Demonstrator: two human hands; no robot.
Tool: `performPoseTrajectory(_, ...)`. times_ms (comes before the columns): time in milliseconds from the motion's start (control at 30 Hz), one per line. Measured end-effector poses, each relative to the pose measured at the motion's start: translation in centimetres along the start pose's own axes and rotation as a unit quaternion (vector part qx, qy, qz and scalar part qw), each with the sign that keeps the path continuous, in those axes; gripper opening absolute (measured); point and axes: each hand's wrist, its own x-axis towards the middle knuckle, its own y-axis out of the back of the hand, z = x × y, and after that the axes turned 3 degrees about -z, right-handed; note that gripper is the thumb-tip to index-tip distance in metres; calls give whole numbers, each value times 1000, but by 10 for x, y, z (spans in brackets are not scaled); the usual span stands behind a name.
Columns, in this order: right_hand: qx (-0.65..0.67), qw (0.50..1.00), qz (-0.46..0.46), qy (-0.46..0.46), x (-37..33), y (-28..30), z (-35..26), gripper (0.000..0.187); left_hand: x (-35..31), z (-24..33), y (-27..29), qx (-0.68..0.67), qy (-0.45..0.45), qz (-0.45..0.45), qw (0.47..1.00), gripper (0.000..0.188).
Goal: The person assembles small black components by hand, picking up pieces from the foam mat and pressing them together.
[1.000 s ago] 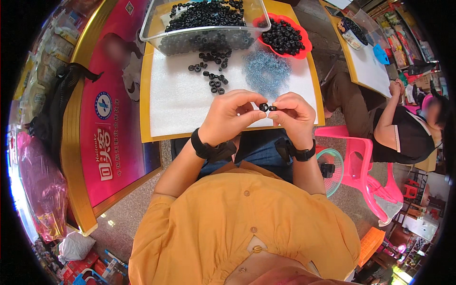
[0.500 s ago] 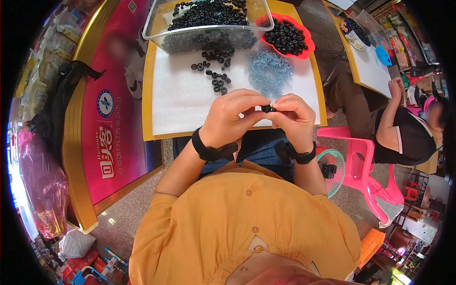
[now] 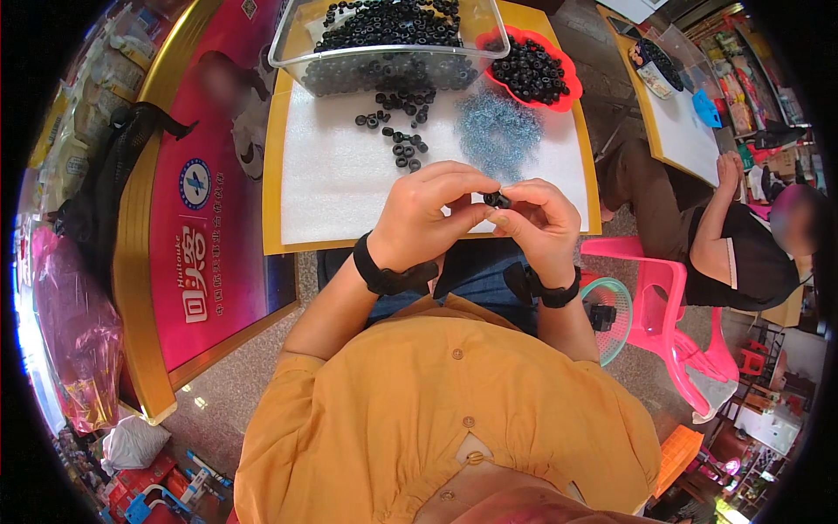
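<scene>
Between my fingertips, over the near edge of the white work surface (image 3: 332,192), is a small black ring-shaped piece (image 3: 496,200). My left hand (image 3: 432,205) pinches it from the left with thumb and forefinger. From the other side my right hand (image 3: 541,214) closes on it too, thumb below and fingers above. Beyond my hands lie several loose black ring pieces (image 3: 403,155) and a heap of tiny blue-clear beads (image 3: 499,131). Whether a tiny bead is inside the held piece cannot be made out.
A clear plastic bin (image 3: 384,65) of black pieces stands at the far side, beside a red scalloped bowl (image 3: 569,86) of similar pieces. To the right are a pink plastic stool (image 3: 650,279), a green mesh basket (image 3: 621,319) and another person (image 3: 742,236) seated by a second table (image 3: 676,131).
The held black piece has tilted slightly between my fingertips, and my right fingers have shifted a little. The whole view has moved slightly.
</scene>
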Motion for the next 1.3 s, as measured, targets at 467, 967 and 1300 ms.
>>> performPoseTrajectory(467,15,1000,-13,-2,-2,6,-4,26,0,0,4,-19,14,-27,999,27)
performPoseTrajectory(967,-67,995,-9,75,-1,6,-3,22,1,2,3,-34,18,-33,999,28)
performPoseTrajectory(1300,-65,997,18,42,-2,1,-5,21,0,-1,2,10,-32,-17,999,31)
